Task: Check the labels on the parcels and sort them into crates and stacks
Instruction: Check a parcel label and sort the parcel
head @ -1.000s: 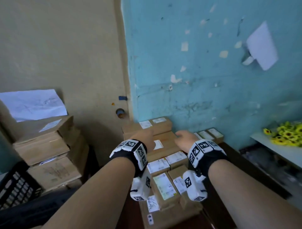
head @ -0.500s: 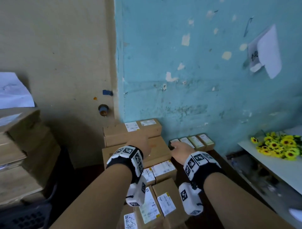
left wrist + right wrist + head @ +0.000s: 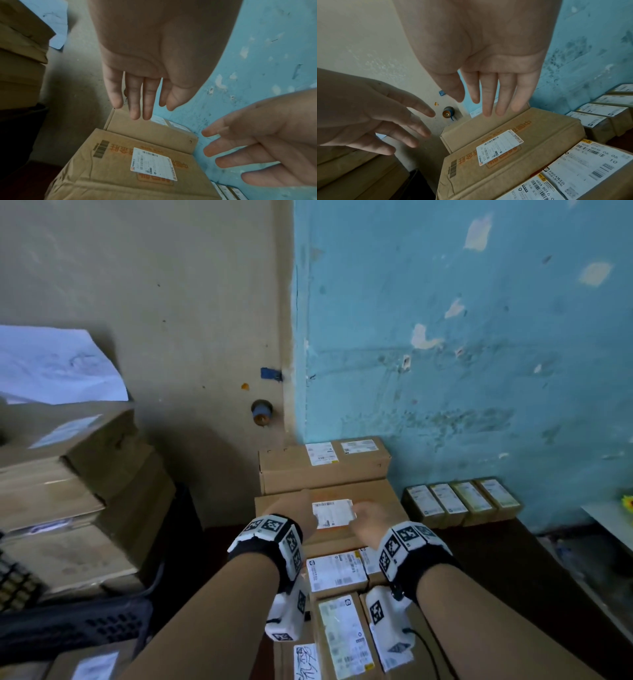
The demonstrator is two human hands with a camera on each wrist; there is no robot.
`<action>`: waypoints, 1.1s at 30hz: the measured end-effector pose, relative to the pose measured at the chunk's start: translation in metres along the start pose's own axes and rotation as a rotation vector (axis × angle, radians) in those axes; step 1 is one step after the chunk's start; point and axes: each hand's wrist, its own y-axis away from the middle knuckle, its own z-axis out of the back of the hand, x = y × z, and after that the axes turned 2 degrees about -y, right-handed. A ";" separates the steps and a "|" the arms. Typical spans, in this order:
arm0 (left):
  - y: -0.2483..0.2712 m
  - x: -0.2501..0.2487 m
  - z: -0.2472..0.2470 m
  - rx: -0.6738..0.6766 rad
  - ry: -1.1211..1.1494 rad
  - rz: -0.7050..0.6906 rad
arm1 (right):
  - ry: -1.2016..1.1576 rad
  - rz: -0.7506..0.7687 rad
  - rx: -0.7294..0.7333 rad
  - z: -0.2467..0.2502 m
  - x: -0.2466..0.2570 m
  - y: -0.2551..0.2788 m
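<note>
Both hands, left hand [image 3: 301, 510] and right hand [image 3: 371, 517], hover spread above the labelled carton [image 3: 376, 494]; recommend gripping opposite side edges, label [image 3: 333, 512] kept visible.

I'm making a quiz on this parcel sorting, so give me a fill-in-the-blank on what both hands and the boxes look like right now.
1. Both the left hand and the right hand have fingers that are ____.
2. The printed box below them bears one white ____ on top.
3. The row of small boxes stands against the ____ wall.
4. Neither hand holds a ____.

Missing words: straight; label; blue; box
</note>
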 end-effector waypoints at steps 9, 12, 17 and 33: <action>0.010 -0.005 -0.040 0.021 0.115 0.167 | -0.047 0.055 0.083 -0.002 -0.025 -0.011; 0.010 -0.008 -0.068 0.066 0.149 0.217 | -0.029 0.042 0.125 -0.009 -0.042 -0.012; 0.019 -0.018 -0.124 0.106 0.179 0.296 | 0.080 0.031 0.212 -0.023 -0.075 -0.012; 0.029 -0.016 -0.240 0.308 0.390 0.435 | -0.058 -0.112 0.396 -0.102 -0.132 0.004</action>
